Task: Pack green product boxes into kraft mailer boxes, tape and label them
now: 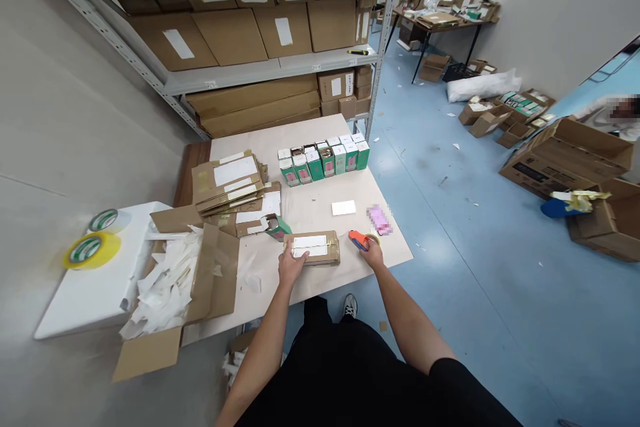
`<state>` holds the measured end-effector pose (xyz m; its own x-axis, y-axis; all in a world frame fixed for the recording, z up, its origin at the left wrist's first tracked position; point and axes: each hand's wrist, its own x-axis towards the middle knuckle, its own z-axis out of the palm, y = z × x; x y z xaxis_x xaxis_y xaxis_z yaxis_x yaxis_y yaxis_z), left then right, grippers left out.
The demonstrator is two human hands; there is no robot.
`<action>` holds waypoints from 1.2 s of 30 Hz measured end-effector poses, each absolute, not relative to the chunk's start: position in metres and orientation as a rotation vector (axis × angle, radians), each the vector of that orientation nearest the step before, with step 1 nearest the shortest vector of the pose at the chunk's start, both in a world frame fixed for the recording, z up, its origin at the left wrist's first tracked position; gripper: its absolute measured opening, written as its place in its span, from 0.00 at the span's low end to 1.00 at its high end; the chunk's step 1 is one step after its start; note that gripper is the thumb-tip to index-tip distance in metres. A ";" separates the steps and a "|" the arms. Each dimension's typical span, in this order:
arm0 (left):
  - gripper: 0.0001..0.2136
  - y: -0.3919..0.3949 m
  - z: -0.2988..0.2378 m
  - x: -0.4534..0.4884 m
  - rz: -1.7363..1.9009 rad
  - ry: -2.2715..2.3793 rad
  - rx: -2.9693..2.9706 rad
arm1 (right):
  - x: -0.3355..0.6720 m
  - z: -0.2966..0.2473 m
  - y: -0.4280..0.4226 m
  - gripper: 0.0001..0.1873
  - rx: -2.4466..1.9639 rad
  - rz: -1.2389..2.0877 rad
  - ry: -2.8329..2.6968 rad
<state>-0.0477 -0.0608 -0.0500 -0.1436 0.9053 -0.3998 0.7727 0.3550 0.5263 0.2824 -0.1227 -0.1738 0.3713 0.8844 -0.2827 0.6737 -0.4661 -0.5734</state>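
- Far to my left, two round rolls of tape [95, 240], one pale and one glossy yellow, are lying flat on a smooth white board [85, 300].
- Next to them, an open brown cardboard carton [213, 280] is spilling crumpled white paper strips [165, 280] over its flaps.
- Behind it, a slanting stack of flat cardboard mailers [227, 180] with white labels is resting on the pale wooden table [320, 133].
- A small green carton [277, 227] is lying on its side, just beside my left hand.
- My left hand [291, 265] is pressing down on the left end of a small rectangular cardboard parcel [315, 248], fingers curled over its edge. The parcel is lying flat near the table's front edge, white label facing up, between my two hands.
- Farther back, a neat row of upright green-and-white boxes [325, 159] is standing side by side.
- A plain white card [343, 207] is lying flat behind the parcel.
- My right hand [373, 253] is gripping an orange plastic tape dispenser [359, 239], fingers wrapped around it, just right of the parcel.
- Far to my right, opened brown cartons [565, 153] are sitting on the blue floor.
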 end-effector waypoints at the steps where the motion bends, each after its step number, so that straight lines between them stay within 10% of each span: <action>1: 0.47 -0.061 -0.049 -0.048 0.255 1.951 1.449 | 0.283 -0.174 -0.123 0.24 -2.305 0.859 -1.423; 6: 0.47 -0.057 -0.047 -0.048 0.214 1.938 1.421 | 0.283 -0.174 -0.122 0.34 -2.540 0.933 -1.554; 12: 0.47 -0.054 -0.049 -0.048 0.196 1.934 1.438 | 0.284 -0.169 -0.127 0.18 -2.566 0.953 -1.627; 24: 0.46 -0.058 -0.052 -0.034 0.257 1.929 1.430 | 0.260 -0.106 -0.111 0.15 -2.099 0.423 -1.353; 36: 0.40 -0.063 -0.045 -0.028 0.210 1.924 1.442 | 0.167 -0.056 -0.113 0.20 -1.370 1.020 -1.236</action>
<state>-0.0284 -0.0630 -0.0445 -0.1233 0.8896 -0.4398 0.7741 0.3635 0.5183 0.1672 -0.1131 -0.0559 0.1265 0.9916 0.0282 0.1605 0.0075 -0.9870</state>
